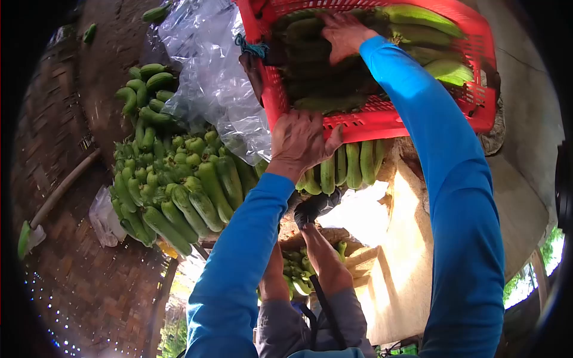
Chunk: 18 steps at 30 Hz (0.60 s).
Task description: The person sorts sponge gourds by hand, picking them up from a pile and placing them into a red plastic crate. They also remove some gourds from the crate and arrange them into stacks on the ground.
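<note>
A red plastic crate [352, 130] at the top of the view holds several long green gourds [427, 21], some in deep shadow. My left hand [301, 140] grips the crate's near rim by its left corner, with the thumb lying along the rim. Inside the crate, my right hand [346, 34] lies on the shaded gourds with its fingers spread, closed around none of them. More gourds [353, 167] lie in a row just below the crate's near side.
Left of the crate, a large pile of gourds [206, 194] lies beside crumpled clear plastic sheeting [215, 77]. A woven bamboo wall [77, 250] stands at far left. Between my legs and feet more gourds [295, 268] show below. Pale concrete [519, 173] borders the right.
</note>
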### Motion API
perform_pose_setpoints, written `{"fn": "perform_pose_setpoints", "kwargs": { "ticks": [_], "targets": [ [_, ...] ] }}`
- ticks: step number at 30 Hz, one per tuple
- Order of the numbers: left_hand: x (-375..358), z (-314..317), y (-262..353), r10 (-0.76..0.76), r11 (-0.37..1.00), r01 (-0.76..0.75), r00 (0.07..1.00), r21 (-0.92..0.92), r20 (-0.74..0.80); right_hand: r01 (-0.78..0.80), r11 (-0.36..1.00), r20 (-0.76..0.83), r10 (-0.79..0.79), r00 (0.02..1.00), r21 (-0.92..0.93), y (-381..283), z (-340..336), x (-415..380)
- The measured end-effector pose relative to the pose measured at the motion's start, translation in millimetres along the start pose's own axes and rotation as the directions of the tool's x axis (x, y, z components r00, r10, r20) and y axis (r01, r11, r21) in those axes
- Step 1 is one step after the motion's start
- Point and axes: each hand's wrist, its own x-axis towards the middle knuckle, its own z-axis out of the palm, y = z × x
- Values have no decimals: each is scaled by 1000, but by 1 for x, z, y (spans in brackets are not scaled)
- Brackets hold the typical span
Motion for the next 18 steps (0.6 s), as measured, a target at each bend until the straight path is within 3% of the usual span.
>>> {"fn": "perform_pose_setpoints", "kwargs": {
  "ticks": [4, 6, 7, 8, 10, 12, 14, 15, 16, 17, 18],
  "targets": [
    [-2, -2, 2, -16, 999, 15, 999, 43, 38, 30, 996, -150, -16, 989, 90, -1, -4, -33],
    [-1, -4, 2, -32, 998, 28, 998, 65, 56, -29, 917, 95, -9, 995, 398, -5, -21, -65],
    [-1, -5, 4, -27, 998, 23, 998, 63, 59, -34, 916, 97, -5, 995, 400, -5, -14, -74],
    [1, -6, 5, -40, 998, 37, 997, 54, 70, 29, 889, -181, 62, 981, 457, -5, -3, -82],
    [2, -3, 3, -32, 999, 32, 999, -9, 12, 267, 840, -663, 139, 736, 472, 1, 18, -101],
    [1, -6, 3, -14, 1000, 13, 999, 20, 51, 295, 511, -526, 397, 752, 808, 3, 32, -132],
    [2, -13, 7, -27, 997, 17, 989, 72, 146, 484, -19, -393, 556, 732, 875, 5, 43, -164],
    [0, -11, 7, -17, 997, 6, 989, 77, 147, 593, -201, -352, 643, 680, 780, 5, 43, -180],
    [0, -8, 6, 5, 999, -8, 997, 40, 79, 713, -430, -288, 704, 649, 554, 3, 44, -189],
    [-1, -5, 4, 27, 1000, -27, 1000, 5, 10, 744, -529, -182, 752, 634, 408, 2, 43, -203],
    [-1, -8, 6, -7, 1000, 5, 996, 20, 86, 751, -607, -73, 763, 642, 261, -1, 46, -219]
  ]
}}
